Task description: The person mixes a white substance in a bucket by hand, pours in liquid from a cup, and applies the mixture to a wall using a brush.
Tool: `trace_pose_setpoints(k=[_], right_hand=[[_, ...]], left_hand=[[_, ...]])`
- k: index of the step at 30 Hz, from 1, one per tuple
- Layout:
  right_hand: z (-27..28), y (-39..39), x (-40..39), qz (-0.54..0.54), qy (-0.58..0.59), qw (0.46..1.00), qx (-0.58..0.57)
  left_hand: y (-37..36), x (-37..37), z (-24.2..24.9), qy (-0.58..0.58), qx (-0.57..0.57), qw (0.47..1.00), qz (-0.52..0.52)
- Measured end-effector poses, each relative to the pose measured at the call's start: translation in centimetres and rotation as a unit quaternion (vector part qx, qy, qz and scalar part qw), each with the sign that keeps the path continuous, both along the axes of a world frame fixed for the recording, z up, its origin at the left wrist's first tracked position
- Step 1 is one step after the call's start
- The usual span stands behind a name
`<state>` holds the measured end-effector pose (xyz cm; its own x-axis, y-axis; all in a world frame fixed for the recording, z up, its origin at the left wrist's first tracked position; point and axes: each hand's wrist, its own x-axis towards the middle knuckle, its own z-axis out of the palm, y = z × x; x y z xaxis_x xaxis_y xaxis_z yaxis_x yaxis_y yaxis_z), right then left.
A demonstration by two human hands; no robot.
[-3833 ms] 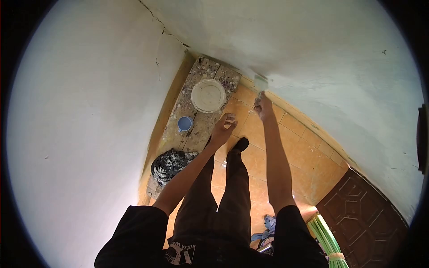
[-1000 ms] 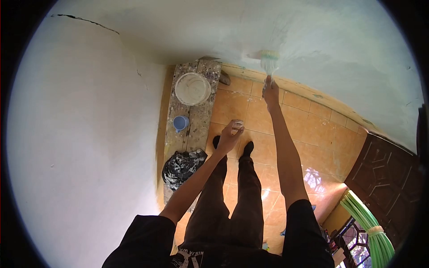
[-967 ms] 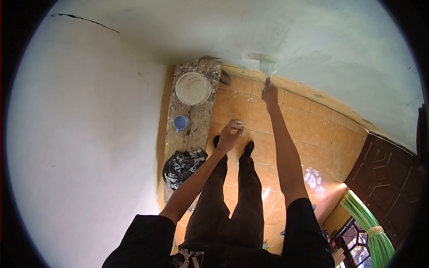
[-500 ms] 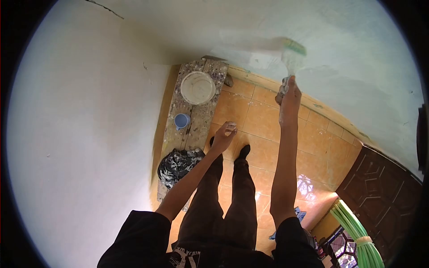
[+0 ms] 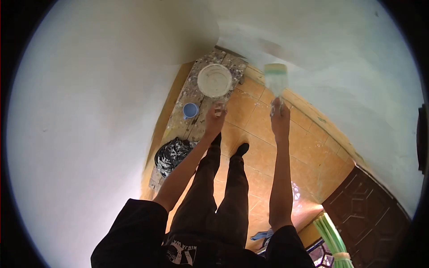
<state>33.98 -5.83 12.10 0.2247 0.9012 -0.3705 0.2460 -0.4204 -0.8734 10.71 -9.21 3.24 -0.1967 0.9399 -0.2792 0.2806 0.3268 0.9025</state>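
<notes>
Fingers [image 5: 276, 106] of my right hand [image 5: 280, 117] clasp a broad-headed, green-banded hand tool [image 5: 275, 79] before the wall [image 5: 344, 80]; near the counter [image 5: 180, 128], my left hand [image 5: 215, 121] curls inward, contents too blurred to call.

brush [image 5: 276, 77] green-banded | mug [image 5: 191, 110] blue | bundle [image 5: 172, 157] black-and-white | floor tiles [image 5: 257, 134] orange | door [image 5: 364, 212] brown

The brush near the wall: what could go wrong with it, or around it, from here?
Paint or filler, if the brush is loaded, could drip onto the tiled floor and perhaps make it slippery. The blue cup and white tub stand on the bench beside the person; a stray swing of the left hand might knock one over.
</notes>
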Motion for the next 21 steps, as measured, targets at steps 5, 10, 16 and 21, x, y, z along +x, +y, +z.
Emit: trace_pose_setpoints(k=[5, 10, 16, 21], right_hand=[[2.4, 3.3, -6.4, 0.237, -0.303, 0.923, 0.016], [1.4, 8.5, -11.1, 0.391, -0.386, 0.835, -0.03], [-4.8, 12.6, -15.4, 0.453, -0.393, 0.799, -0.038], [-8.6, 14.6, -18.1, 0.482, -0.408, 0.77, -0.089]], left_hand=[[3.0, -4.4, 2.6, 0.137, -0.027, 0.986, 0.096], [4.8, -6.4, -4.3, 0.123, 0.042, 0.984, 0.119], [6.3, -6.1, -4.5, 0.01, 0.022, 0.988, 0.154], [6.3, -6.1, -4.7, -0.001, 0.027, 0.988, 0.149]])
